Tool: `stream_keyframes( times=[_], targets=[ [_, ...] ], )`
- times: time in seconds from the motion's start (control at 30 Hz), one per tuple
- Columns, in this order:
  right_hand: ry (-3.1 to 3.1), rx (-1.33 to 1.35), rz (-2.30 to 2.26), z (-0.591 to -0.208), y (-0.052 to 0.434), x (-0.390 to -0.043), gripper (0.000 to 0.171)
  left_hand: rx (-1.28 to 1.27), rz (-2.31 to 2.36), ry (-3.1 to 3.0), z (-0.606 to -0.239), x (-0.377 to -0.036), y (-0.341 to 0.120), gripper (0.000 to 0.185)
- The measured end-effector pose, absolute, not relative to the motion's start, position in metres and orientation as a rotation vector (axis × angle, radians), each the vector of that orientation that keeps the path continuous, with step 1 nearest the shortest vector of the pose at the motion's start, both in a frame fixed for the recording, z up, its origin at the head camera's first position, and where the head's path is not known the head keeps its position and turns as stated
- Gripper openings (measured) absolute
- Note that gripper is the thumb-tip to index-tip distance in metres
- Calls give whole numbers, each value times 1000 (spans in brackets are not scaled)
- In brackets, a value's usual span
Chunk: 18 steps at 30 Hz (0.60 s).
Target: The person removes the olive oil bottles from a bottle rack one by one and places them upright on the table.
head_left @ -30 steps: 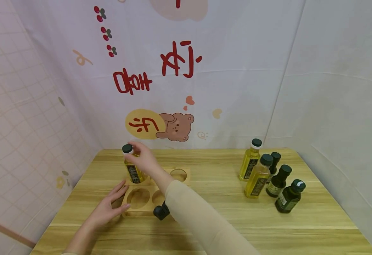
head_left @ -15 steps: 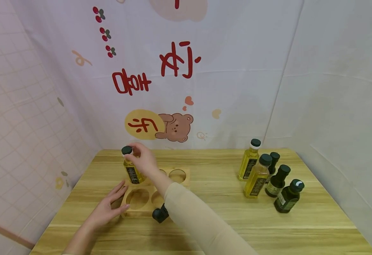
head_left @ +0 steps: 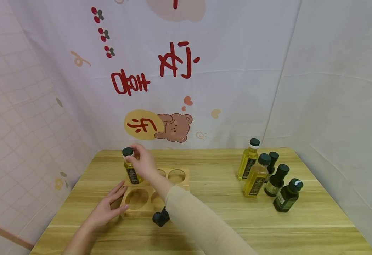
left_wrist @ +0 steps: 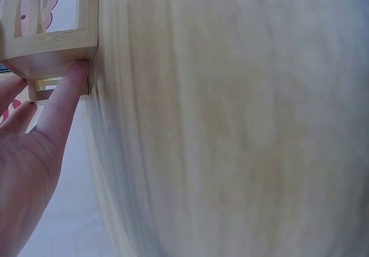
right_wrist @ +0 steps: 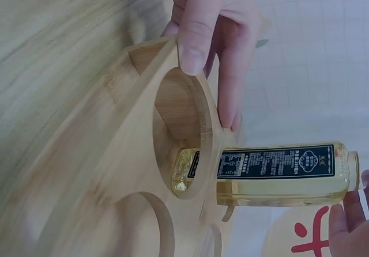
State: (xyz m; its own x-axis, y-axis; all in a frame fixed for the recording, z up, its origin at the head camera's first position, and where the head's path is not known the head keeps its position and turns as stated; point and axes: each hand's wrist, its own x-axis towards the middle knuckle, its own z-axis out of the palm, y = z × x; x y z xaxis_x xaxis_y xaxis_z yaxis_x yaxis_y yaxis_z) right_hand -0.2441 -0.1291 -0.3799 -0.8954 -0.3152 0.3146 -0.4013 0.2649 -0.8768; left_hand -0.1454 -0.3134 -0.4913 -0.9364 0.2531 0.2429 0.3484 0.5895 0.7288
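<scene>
Right hand (head_left: 144, 163) grasps the bottle (head_left: 130, 169) by its neck, its base sunk in the rack's (head_left: 155, 191) far-left hole near the surface's left edge. Left hand (head_left: 104, 211), fingers straight, presses the rack's corner.

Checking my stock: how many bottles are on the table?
6. One yellow bottle stands in the wooden rack's far-left hole, held by the right hand. Five are grouped at the right: two yellow, three dark green. None seems hidden.
</scene>
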Motion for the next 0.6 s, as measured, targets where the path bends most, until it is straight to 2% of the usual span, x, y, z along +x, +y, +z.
stream_keyframes(
  times=[0.6],
  targets=[
    [-2269, 695, 1863, -382, -120, -237, 30, -515, -1326, -2711, -490, -145, -312, 68]
  ],
)
